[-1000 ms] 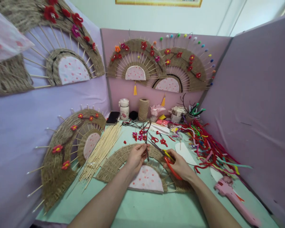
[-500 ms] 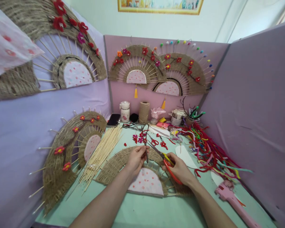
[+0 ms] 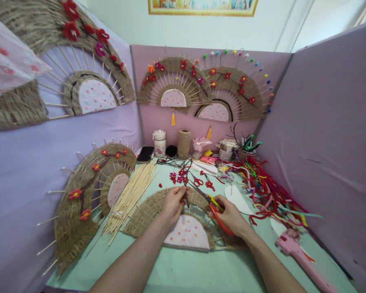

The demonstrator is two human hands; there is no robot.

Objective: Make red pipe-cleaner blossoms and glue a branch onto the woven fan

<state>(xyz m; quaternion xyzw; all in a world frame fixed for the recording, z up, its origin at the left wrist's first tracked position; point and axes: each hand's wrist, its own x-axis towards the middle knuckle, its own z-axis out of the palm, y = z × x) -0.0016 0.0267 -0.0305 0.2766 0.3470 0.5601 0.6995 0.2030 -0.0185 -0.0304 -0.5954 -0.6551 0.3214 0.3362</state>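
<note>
My left hand (image 3: 173,203) pinches a thin dark brown twig (image 3: 186,178) between thumb and fingers. Most of the twig points up and away from me, and a short end shows below the fingertips. In my right hand (image 3: 231,214) are shears with red and yellow handles (image 3: 221,226), their dark blades pointing up and left towards the twig. Whether the blades touch it I cannot tell. Beneath both hands lies a half-round woven twine fan (image 3: 148,211) with a pink-spotted cloth centre (image 3: 187,234).
Red and purple flowers (image 3: 179,178) and small red-handled scissors (image 3: 197,181) lie beyond the fan. Thin sticks (image 3: 131,195) are at left, with a smaller flowered fan (image 3: 75,219). Fuzzy coloured stems (image 3: 271,191) and a pink glue gun (image 3: 301,256) are at right; a twine spool (image 3: 184,143) stands behind.
The view has shifted slightly, so the background sits a little further left. Both hands keep their holds on the twig and the shears, with hardly any movement.
</note>
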